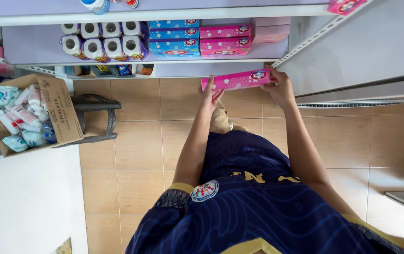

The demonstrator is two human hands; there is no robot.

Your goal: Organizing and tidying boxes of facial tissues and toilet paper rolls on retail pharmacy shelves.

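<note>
I hold a long pink box (237,80) level in front of a pale shelf unit, above the tan tiled floor. My left hand (210,97) supports its left end from below, fingers spread against it. At the box's right end, my right hand (281,87) grips it. On the shelf (164,61) just beyond stand two stacks of alike pink boxes (224,40) and blue boxes (174,37). My dark blue shirt fills the lower part of the view.
Wrapped toilet paper rolls (103,41) sit left of the blue boxes. An open cardboard box (56,110) of white and teal packets rests on a dark stool (99,117) at the left. A white surface (23,202) lies lower left, and a grey shelf side panel (361,51) rises at the right.
</note>
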